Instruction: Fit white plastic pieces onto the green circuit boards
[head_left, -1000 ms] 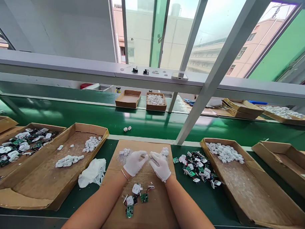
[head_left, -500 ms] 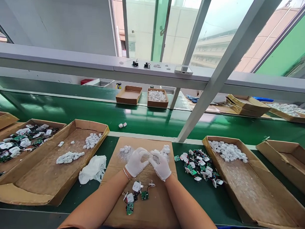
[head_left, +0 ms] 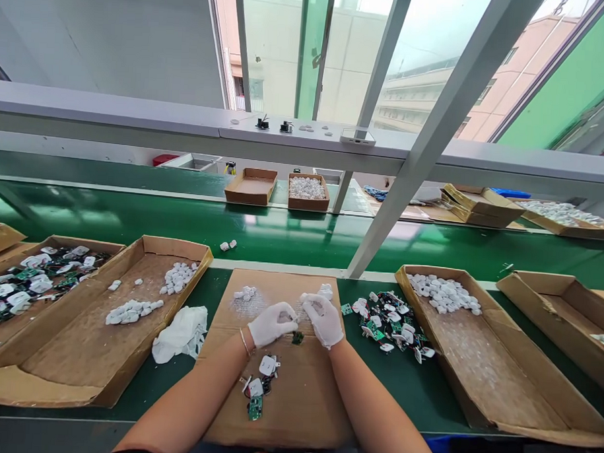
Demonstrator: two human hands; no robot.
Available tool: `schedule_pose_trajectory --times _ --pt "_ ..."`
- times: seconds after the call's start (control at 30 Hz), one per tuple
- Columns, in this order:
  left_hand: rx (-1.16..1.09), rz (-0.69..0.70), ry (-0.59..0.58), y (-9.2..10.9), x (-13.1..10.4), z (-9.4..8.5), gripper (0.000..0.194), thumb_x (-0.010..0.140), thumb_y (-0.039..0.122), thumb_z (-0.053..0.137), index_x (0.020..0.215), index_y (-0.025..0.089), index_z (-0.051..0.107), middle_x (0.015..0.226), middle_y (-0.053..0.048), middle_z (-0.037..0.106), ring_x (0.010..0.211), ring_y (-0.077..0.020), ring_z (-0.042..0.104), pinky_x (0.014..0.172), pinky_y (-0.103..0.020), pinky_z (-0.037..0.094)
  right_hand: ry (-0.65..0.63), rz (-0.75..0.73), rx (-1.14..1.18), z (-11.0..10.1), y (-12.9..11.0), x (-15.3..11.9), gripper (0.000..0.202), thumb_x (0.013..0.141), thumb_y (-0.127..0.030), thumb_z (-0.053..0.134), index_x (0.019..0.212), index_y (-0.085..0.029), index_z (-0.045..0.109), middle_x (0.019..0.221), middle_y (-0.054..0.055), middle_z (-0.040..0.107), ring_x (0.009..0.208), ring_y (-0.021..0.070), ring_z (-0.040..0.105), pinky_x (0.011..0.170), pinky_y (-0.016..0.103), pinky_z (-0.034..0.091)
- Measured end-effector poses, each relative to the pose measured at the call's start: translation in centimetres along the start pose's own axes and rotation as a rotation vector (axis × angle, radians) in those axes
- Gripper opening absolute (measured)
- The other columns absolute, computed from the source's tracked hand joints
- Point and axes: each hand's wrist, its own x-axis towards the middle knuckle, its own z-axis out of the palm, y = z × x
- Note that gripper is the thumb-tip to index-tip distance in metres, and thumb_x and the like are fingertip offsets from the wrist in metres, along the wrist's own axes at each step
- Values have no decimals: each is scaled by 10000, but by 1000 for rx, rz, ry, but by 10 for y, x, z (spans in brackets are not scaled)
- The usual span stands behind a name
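My left hand (head_left: 273, 324), in a white glove, is closed in a pinch above the cardboard sheet (head_left: 305, 405). From its fingertips hangs a small green circuit board (head_left: 297, 337); the part between the fingers is mostly covered. My gloved right hand (head_left: 322, 321) is just to the right, thumb and fingers bent together; what they hold, if anything, is hidden. Small white plastic pieces (head_left: 325, 291) lie right behind it, and another little heap of white pieces (head_left: 245, 293) is at the sheet's far left. Nearer me lie several white plug parts (head_left: 268, 365) with wired circuit boards (head_left: 255, 407).
Left of the sheet are a crumpled white cloth (head_left: 182, 334) and a cardboard tray (head_left: 80, 351) with white pieces. On the right lie a pile of wired boards (head_left: 392, 322) and another tray (head_left: 505, 372). A slanted metal post (head_left: 381, 223) rises behind the sheet.
One circuit board with its wired part has left the sheet near me and now hangs at my left hand. My hands, nearly touching before, are slightly farther apart. The whole view has shifted slightly.
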Motion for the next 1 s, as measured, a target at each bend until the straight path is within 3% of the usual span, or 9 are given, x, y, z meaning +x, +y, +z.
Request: schedule_pose_trajectory --times 0.13,0.23,0.33,0.47,0.53,0.67,0.77,0.9,1.0 --pt "-215 -19 190 -5 8 -15 365 797 521 631 869 169 563 935 -66 657 789 -167 652 659 -283 542 -11 40 41 2 -4 -1 384 748 -398 702 1052 -173 631 974 121 740 921 264 711 832 403 591" --pt "-336 -8 286 -11 11 -19 364 777 495 679 902 179 546 1020 -91 651 927 -204 665 715 -297 564 -57 29 -47 3 -4 -4 378 760 -365 683 1076 -163 634 886 109 748 841 255 722 783 390 601" --pt "-406 19 317 -16 12 -17 343 752 452 722 895 183 563 998 -71 665 942 -213 668 749 -315 568 -104 -79 -297 1 -4 -8 378 762 -301 665 1116 -167 655 844 90 747 734 236 716 766 393 596" --pt "-432 79 278 -16 11 -12 325 624 313 842 775 153 603 841 -37 692 853 -193 670 806 -312 541 -174 -291 -561 0 -4 -11 385 753 -207 641 1135 -207 683 965 87 744 1021 287 668 984 453 485" --pt "-437 108 251 -16 9 -11 376 557 251 880 801 151 612 838 -42 711 848 -192 673 846 -316 525 -161 -332 -591 -1 -1 -10 313 770 -198 625 1068 -227 716 993 83 741 1111 294 628 1012 452 460" --pt "-594 152 204 -18 4 -13 432 705 356 782 1047 191 576 976 -79 722 903 -220 686 859 -391 532 -97 -345 -501 -1 5 -8 238 788 -191 601 992 -215 722 992 90 740 1066 277 651 951 419 505" --pt "-614 143 173 -19 4 -14 484 705 296 783 1134 194 584 1068 -97 705 951 -229 682 877 -398 529 -131 -400 -422 0 5 -9 205 796 -191 590 954 -214 718 962 88 742 983 260 678 913 402 521" --pt "-402 124 37 -19 6 -11 475 599 250 842 1033 135 684 1087 -133 708 1044 -278 649 956 -418 489 -240 -365 -420 4 1 -13 275 784 -172 566 1014 -236 701 944 62 738 903 238 688 886 389 533" --pt "-351 142 77 -20 6 -9 417 569 261 856 933 127 701 1019 -125 728 972 -265 668 927 -416 504 -205 -301 -473 5 2 -15 455 733 -186 617 1187 -219 627 1104 95 698 1040 271 647 924 409 519"
